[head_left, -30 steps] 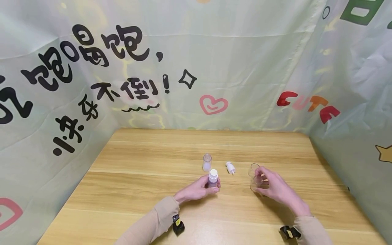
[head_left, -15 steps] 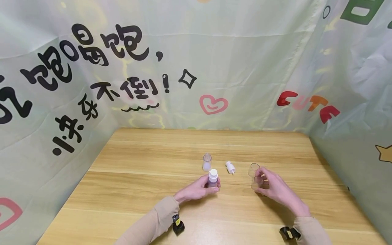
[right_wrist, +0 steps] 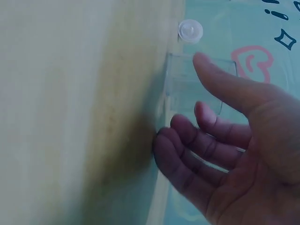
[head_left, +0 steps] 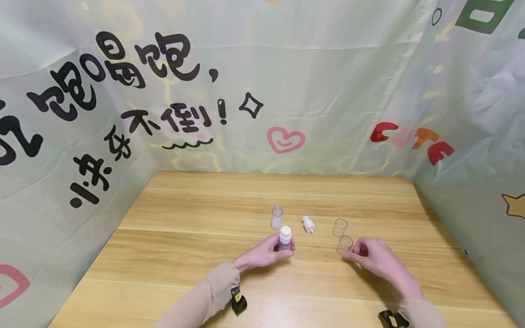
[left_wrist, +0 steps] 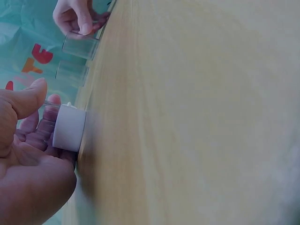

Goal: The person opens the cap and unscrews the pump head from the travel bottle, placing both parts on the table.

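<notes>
Right hand (head_left: pixel 374 258) is now drawn back beside the near clear cup (head_left: pixel 343 247) in head view; upright bottle (head_left: pixel 285 239) is gripped by left hand (head_left: pixel 264 253). Left wrist: fingers are wrapped round it. Right wrist: thumb and bent fingers are parted.

Cloth backdrop (head_left: pixel 311 82) carries black Chinese lettering. Upper line (head_left: pixel 123 73): 饱喝饱, then comma (head_left: pixel 213 74); character before it cut by left edge, only partly visible. Lower line (head_left: pixel 142 120): 快乐不倒, then exclamation mark (head_left: pixel 222 109). Right part of backdrop: word "CUTE" (head_left: pixel 421 138) in red, pink, orange, red. Upper right: green character (head_left: pixel 476 27), cut by top edge, cannot be made out. Left wrist view: "T" (left_wrist: pixel 32 66) and "E" (left_wrist: pixel 42 55), tilted.
</notes>
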{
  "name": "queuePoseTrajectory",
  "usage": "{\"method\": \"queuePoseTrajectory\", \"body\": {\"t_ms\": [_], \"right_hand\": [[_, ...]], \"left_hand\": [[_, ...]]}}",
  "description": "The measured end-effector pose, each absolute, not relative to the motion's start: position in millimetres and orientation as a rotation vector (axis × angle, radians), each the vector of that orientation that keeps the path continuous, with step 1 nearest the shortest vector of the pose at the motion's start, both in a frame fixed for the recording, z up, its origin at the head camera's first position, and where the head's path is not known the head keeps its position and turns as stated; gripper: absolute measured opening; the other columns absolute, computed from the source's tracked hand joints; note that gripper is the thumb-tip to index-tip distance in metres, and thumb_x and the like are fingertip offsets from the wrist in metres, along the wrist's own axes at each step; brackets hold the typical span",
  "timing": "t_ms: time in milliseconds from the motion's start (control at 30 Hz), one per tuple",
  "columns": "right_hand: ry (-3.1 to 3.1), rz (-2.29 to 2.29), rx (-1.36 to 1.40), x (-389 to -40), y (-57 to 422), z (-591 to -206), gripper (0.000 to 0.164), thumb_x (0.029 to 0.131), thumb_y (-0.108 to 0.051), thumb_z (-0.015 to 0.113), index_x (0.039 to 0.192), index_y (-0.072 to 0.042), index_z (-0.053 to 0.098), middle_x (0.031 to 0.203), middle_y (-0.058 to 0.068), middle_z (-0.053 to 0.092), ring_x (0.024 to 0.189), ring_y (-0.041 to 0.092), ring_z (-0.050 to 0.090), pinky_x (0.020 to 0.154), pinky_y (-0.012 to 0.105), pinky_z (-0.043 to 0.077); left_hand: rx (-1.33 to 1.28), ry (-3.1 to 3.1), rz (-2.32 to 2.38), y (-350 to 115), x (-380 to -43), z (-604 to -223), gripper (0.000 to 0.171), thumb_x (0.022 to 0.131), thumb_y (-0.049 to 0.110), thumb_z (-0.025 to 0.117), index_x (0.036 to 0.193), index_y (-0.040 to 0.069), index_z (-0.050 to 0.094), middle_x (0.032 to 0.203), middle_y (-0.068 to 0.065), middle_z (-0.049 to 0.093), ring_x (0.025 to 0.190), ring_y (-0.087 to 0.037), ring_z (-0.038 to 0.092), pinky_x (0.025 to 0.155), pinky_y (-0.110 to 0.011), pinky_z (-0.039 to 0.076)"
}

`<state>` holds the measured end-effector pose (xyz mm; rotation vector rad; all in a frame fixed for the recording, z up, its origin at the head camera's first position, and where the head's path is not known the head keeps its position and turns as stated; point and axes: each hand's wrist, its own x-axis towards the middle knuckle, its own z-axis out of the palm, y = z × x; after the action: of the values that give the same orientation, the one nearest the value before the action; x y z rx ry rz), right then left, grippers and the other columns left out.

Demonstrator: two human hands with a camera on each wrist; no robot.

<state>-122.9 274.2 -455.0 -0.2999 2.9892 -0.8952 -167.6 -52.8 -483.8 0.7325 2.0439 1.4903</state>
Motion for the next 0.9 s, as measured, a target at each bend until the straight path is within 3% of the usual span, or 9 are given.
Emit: {"method": "queuePoseTrajectory", "body": {"t_ms": [200,400,633,900], "right_hand": [[2.944,-0.804,-0.369,-115.9,272.3,-453.8,0.035,0.092,-0.038,0.070,0.065,-0.020,0.060,0.056,-0.011,0.049,0.052,0.000,0.039,0.051,0.019,0.036],[2.813,-0.856,-0.596,-110.7,258.0,-450.6,0.029,0.094,-0.032,0.069,0.068,-0.021,0.065,0.060,-0.014,0.054,0.055,-0.005,0.042,0.053,0.018,0.039],[2.669,-0.986,-0.847,-112.7,231.1,-447.5,0.014,0.097,-0.024,0.066,0.091,-0.013,0.073,0.073,-0.011,0.065,0.066,-0.007,0.052,0.060,0.018,0.050],[2.694,-1.230,-0.859,-117.8,192.4,-455.0,0.018,0.092,-0.015,0.072,0.105,-0.004,0.070,0.095,0.003,0.074,0.085,0.004,0.067,0.078,0.024,0.061]], "left_hand": [[0.741,2.055,1.483,-53.3,-168.1,-483.9,0.022,0.098,0.012,0.061,0.119,0.005,0.057,0.117,-0.012,0.064,0.111,-0.010,0.059,0.110,-0.028,0.043],[0.742,2.046,1.494,-52.6,-167.9,-484.8,0.023,0.098,0.010,0.061,0.119,0.004,0.057,0.117,-0.012,0.064,0.112,-0.012,0.060,0.111,-0.028,0.043],[0.742,2.046,1.490,-53.4,-168.4,-484.4,0.023,0.098,0.011,0.061,0.120,0.004,0.057,0.117,-0.012,0.064,0.113,-0.014,0.060,0.111,-0.028,0.043],[0.783,2.045,1.477,-55.6,-169.7,-483.9,0.024,0.098,0.011,0.061,0.121,0.003,0.057,0.118,-0.014,0.064,0.110,-0.009,0.059,0.108,-0.026,0.043]]}}
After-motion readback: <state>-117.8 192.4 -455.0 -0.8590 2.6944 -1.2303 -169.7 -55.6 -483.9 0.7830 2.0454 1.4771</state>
